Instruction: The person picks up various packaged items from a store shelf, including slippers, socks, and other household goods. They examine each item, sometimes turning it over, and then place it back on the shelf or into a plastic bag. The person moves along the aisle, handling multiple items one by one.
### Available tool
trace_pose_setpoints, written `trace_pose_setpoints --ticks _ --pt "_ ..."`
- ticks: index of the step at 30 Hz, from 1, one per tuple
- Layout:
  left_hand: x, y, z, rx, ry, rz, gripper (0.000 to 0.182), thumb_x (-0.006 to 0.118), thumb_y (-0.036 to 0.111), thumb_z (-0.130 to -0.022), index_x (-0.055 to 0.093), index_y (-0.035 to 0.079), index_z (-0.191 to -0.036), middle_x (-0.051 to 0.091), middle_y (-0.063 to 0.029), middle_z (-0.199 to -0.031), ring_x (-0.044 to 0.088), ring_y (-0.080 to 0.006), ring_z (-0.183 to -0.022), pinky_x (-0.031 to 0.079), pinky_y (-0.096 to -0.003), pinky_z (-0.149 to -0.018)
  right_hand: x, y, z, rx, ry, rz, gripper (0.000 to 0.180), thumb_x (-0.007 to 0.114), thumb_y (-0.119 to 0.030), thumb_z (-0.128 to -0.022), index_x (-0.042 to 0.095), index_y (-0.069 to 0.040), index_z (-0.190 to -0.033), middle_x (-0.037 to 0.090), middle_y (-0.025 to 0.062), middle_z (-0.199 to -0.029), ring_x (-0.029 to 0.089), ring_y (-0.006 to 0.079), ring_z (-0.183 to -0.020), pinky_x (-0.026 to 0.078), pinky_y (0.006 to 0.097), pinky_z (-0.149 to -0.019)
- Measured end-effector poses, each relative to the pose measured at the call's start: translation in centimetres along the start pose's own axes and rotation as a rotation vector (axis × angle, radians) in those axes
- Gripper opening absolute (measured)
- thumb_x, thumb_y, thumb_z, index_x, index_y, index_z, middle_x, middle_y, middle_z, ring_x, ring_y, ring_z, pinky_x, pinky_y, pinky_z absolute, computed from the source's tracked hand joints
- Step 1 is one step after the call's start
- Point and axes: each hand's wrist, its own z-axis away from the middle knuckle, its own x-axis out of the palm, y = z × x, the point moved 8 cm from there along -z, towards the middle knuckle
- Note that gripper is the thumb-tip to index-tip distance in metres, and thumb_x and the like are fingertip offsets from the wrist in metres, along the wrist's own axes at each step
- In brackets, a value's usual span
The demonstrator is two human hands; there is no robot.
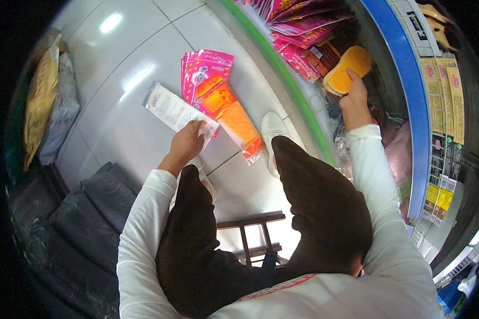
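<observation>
My left hand (185,141) grips one end of a flat white package (171,107) in clear plastic that bears print. Partly under it on the tiled floor lies an orange packaged insole (239,121), which overlaps several pink printed packets (207,65) spread like a fan. Over on the right, my right hand (355,99) holds a yellow shoe insole (349,69) above the lower shelf of a display. Behind that insole are brown packaging (323,52) and more pink packets (303,24).
A green shelf edge (281,73) runs along my right, with a blue shelf edge (401,79) above it. Boxed goods (443,103) stand beyond. Dark folded material (92,207) and yellow and grey bags (44,103) are at my left. A wooden stool (251,223) is beneath me.
</observation>
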Motion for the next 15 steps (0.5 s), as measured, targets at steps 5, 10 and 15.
trace_pose_setpoints --ticks 5,10,15 --pt "1.1 -1.6 -0.1 0.015 0.073 0.084 0.035 0.061 0.015 -0.088 0.063 0.007 -0.121 0.064 -0.0186 -0.117 0.062 -0.0397 -0.109 0.05 -0.0445 -0.092 -3.2 2.8 -4.7 -0.036 0.206 0.144 0.041 0.071 -0.015 -0.087 0.059 0.0 -0.124 0.068 0.0154 -0.114 0.069 0.0339 -0.099 0.056 0.0494 -0.087" --pt "0.1 -1.9 0.0 0.019 0.168 0.159 0.029 0.063 0.009 -0.085 0.065 0.005 -0.114 0.065 -0.0172 -0.113 0.063 -0.0385 -0.106 0.051 -0.0432 -0.09 -3.5 2.9 -3.3 -0.001 0.247 0.153 0.046 0.075 -0.009 -0.081 0.057 0.003 -0.121 0.068 0.0172 -0.112 0.07 0.0339 -0.092 0.058 0.0462 -0.081" --pt "0.2 -2.1 -0.4 -0.014 0.199 0.158 0.026 0.063 0.006 -0.086 0.066 0.005 -0.112 0.066 -0.0159 -0.109 0.065 -0.0368 -0.103 0.052 -0.0428 -0.088 -4.7 2.6 -4.9 -0.107 0.33 0.287 0.05 0.079 -0.007 -0.077 0.056 0.003 -0.12 0.068 0.0183 -0.11 0.071 0.0345 -0.091 0.059 0.0463 -0.079"
